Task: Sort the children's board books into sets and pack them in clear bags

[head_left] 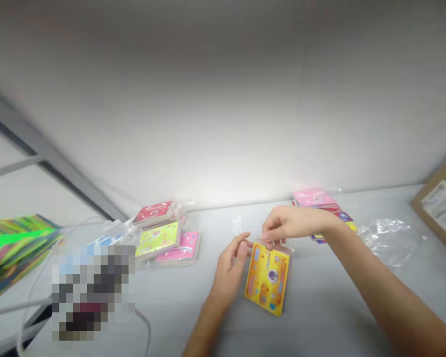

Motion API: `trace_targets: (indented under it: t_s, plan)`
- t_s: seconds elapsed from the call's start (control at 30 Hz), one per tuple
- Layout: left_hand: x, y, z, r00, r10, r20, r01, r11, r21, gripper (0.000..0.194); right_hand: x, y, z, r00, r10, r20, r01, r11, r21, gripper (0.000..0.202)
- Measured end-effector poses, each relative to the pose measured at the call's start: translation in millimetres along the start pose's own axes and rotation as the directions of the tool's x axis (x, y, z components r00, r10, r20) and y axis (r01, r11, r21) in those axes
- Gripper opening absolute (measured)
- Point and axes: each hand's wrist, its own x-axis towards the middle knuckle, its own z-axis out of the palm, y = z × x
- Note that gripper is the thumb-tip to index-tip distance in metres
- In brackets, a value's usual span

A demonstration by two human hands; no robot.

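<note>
My right hand (286, 225) pinches the top edge of a pack of cards or small booklets (268, 277) with a yellow and orange cover. The pack hangs tilted above the table, and clear plastic shows at its upper corner. My left hand (229, 267) is beside the pack's upper left corner, its thumb and fingers slightly apart. Whether its fingertips touch the plastic I cannot tell. A small white slip (237, 225) lies on the table beyond the left fingers.
Wrapped packs in red (154, 212), lime green (158, 238) and pink (182, 246) lie left. Behind my right hand is a stack with a pink top (312, 197). Crumpled clear plastic (388, 241) and a cardboard box (442, 203) are right. Cables (33, 302) run at left.
</note>
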Motion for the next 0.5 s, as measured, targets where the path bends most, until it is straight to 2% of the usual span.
trace_targets:
  t_s: [0.07,0.17,0.27,0.37,0.43,0.5]
  plan:
    - [-5.3,6.0,1.5,1.0,0.019,0.024,-0.021,0.998,0.057,0.056,6.7,0.4,4.5,1.0,0.016,-0.014,-0.015,0.997,0.071,0.029]
    - [-13.7,13.4,9.2,0.997,0.08,0.013,-0.08,0.947,0.31,0.092,15.1,0.0,11.7,0.998,0.008,-0.058,0.0,0.991,0.136,0.027]
    - [-16.5,14.4,15.5,0.994,0.102,-0.026,-0.078,0.876,0.476,0.093,20.6,-1.7,18.5,0.995,-0.016,-0.098,0.028,0.992,0.122,0.027]
    - [-12.9,9.9,12.9,0.993,0.09,-0.072,-0.04,0.855,0.518,0.093,22.4,-4.5,19.9,0.981,-0.017,-0.194,0.049,0.985,0.164,0.025]
    - [-8.3,6.7,6.2,0.986,0.091,-0.137,-0.008,0.857,0.515,0.093,21.6,-6.1,15.9,0.931,-0.014,-0.364,0.117,0.958,0.262,0.022]
    - [-3.4,6.1,-2.3,0.958,0.118,-0.262,0.022,0.878,0.478,0.094,20.3,-5.7,8.9,0.835,0.018,-0.55,0.226,0.9,0.372,0.022]
